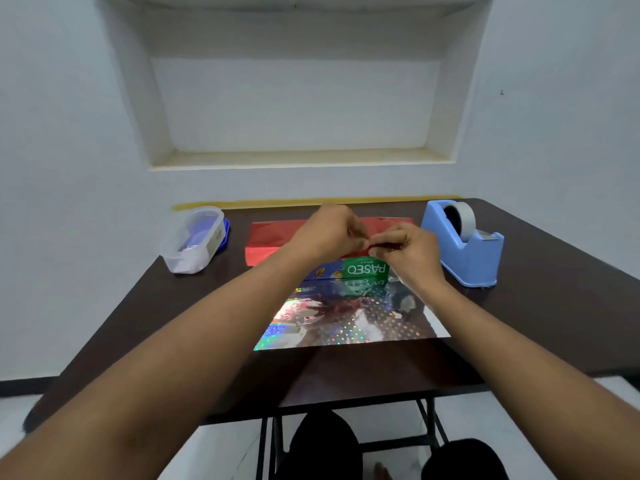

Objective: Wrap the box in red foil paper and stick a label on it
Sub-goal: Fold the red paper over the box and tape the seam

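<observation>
A green and blue box (360, 270) lies on the dark table (540, 306), on a sheet of foil paper. The near part of the sheet (349, 318) lies flat with its shiny silver holographic side up. The far part shows red (268, 237) and is folded over the box's top. My left hand (327, 233) and my right hand (408, 251) meet above the box, and both pinch the red foil's edge at the fold. Their fingers hide the spot where they touch.
A blue tape dispenser (464, 247) with a white roll stands at the right of the foil. A clear plastic container (194, 240) with a blue lid under it sits at the left. The wall with a recessed niche (298, 109) rises behind the table.
</observation>
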